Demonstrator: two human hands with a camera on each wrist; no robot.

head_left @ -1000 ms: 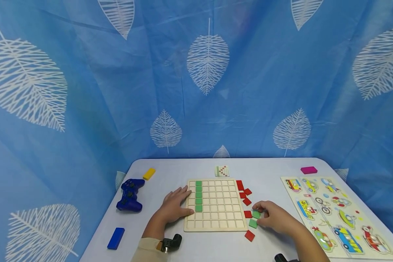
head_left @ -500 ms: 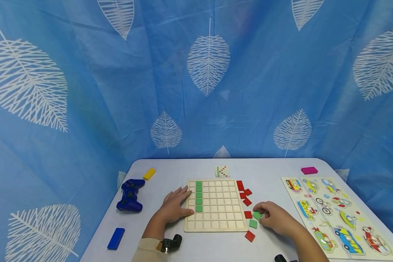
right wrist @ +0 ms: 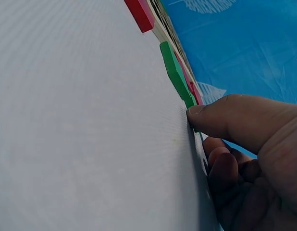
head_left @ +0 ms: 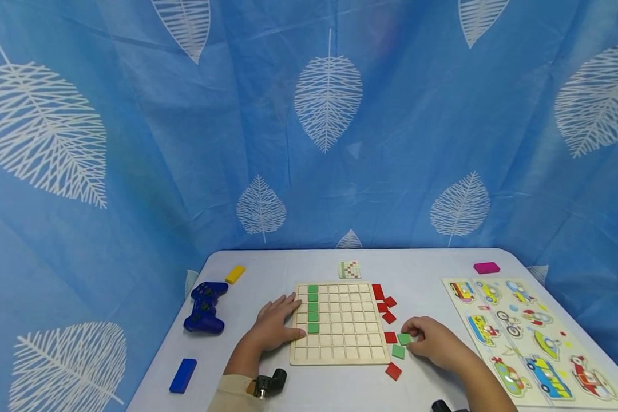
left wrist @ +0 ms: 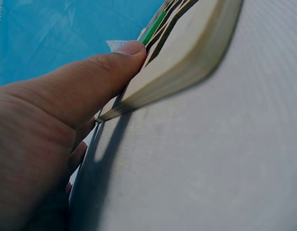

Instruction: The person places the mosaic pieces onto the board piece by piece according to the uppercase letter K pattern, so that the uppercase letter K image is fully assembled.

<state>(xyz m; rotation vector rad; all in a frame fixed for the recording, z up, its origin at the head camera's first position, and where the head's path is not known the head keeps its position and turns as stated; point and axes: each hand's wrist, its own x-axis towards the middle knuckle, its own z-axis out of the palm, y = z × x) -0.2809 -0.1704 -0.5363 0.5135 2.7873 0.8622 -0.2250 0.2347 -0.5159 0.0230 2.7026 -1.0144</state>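
Note:
A wooden grid board lies mid-table, with several green tiles in a column near its left side. My left hand rests at the board's left edge, fingers extended and thumb lying on the frame; the left wrist view shows the thumb pressing the rim. Right of the board, my right hand pinches a small green square tile low at the table, thumb against its edge. Just in front of it lies a second green tile. Several red tiles lie along the board's right side.
A small pattern card lies behind the board. At left are a blue game controller, a yellow block and a blue block. A vehicle puzzle board and a magenta block occupy the right side.
The green tile at my right fingertips has turned slightly and shifted a little to the right, with that hand moving very little. My left hand stays in place.

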